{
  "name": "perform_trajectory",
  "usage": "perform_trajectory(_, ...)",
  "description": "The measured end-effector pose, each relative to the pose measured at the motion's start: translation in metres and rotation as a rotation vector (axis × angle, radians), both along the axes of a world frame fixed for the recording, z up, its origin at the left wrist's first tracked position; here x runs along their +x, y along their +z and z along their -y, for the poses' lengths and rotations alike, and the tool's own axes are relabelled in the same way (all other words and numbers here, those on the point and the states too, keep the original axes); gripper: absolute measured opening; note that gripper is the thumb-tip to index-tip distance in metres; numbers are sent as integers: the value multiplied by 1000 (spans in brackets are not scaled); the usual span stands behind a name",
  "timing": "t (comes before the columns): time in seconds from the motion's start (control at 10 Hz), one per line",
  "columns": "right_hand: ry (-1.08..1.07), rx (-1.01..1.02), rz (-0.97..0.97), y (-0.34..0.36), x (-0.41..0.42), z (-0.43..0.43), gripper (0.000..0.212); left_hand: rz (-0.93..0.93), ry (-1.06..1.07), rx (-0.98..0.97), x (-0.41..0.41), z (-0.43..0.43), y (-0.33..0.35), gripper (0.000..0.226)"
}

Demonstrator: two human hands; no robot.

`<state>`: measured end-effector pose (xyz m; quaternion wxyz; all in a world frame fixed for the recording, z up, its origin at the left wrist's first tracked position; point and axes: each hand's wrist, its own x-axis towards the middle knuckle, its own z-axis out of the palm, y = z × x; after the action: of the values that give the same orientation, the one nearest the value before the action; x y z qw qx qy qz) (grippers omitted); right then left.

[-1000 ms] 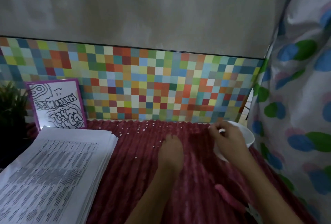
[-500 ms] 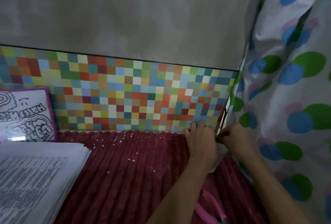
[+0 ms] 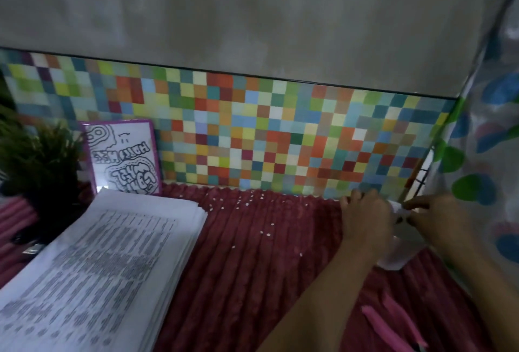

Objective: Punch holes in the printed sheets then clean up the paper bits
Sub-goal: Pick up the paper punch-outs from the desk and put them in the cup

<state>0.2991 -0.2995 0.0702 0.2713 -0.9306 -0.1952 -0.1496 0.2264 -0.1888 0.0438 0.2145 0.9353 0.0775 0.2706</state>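
Paper bits [image 3: 254, 207] scattered left of left hand [image 3: 365, 219]; right hand [image 3: 434, 218] beside; grips indiscernible.

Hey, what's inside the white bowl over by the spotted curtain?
That cannot be seen. Only the white bowl's lower side shows; the left hand and right hand cover its opening. Small white paper bits lie scattered on the ribbed red cloth beside it.

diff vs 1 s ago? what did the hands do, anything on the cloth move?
The left hand left the middle of the red cloth and went right to the white bowl, joining the right hand there; together they now cover most of it. The paper bits, the stack of printed sheets and the framed drawing stayed put.
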Motion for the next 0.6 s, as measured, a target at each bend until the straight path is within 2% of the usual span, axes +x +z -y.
perform_trajectory(0.1, 31, 46, 296, 1, -22, -19, 26, 41, -82, -31, -17, -20, 2, 25)
perform_trajectory(0.2, 189, 172, 297, -3, -58, -52, 23, 128, -33, -136, -53, -63, 10, 18)
perform_trajectory(0.3, 388, 142, 3, -25, -84, -80, 17, -16, 158, -200, -94, -119, 12, 17)
perform_trajectory(0.4, 448, 64, -264, -60, -100, -94, 15, -219, 303, -172, -132, -162, 4, 21)
perform_trajectory(0.5, 376, 100, -295, -86, -108, -99, 14, -326, 372, -132, -163, -180, -17, 24)
perform_trajectory(0.6, 346, 125, -206, -96, -109, -99, 16, -337, 334, -143, -179, -182, -36, 18)
